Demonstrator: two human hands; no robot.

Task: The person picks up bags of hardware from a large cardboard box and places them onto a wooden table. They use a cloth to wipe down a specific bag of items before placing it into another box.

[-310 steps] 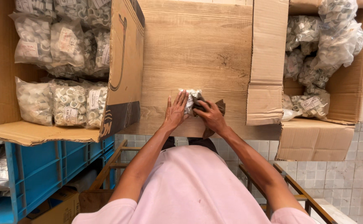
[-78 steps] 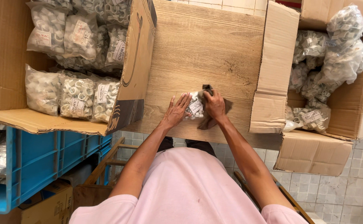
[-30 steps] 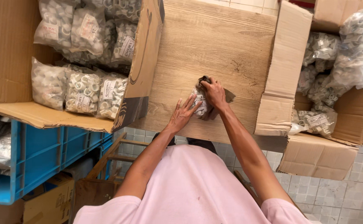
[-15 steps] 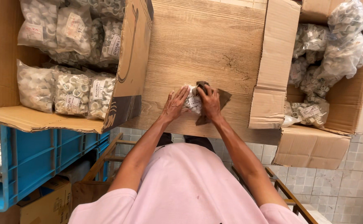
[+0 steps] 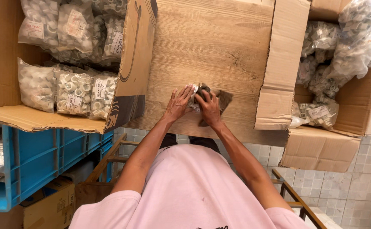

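Note:
On the wooden table (image 5: 211, 46), both my hands press on one clear plastic bag of small white ring-shaped parts (image 5: 194, 96). My left hand (image 5: 177, 104) holds the bag's left side with fingers spread over it. My right hand (image 5: 210, 108) grips a brown cloth (image 5: 224, 99) against the bag's right side. Most of the bag is hidden under my hands.
A cardboard box (image 5: 7, 63) on the left holds several labelled bags of white parts (image 5: 73, 91). Another open cardboard box (image 5: 321, 140) on the right holds several more bags (image 5: 342, 51). A blue plastic crate (image 5: 37, 157) sits below left. Tiled floor lies below the table.
My hands have stayed on the bag throughout, with the right hand and cloth shifting slightly over it. The view has swayed a little with my head.

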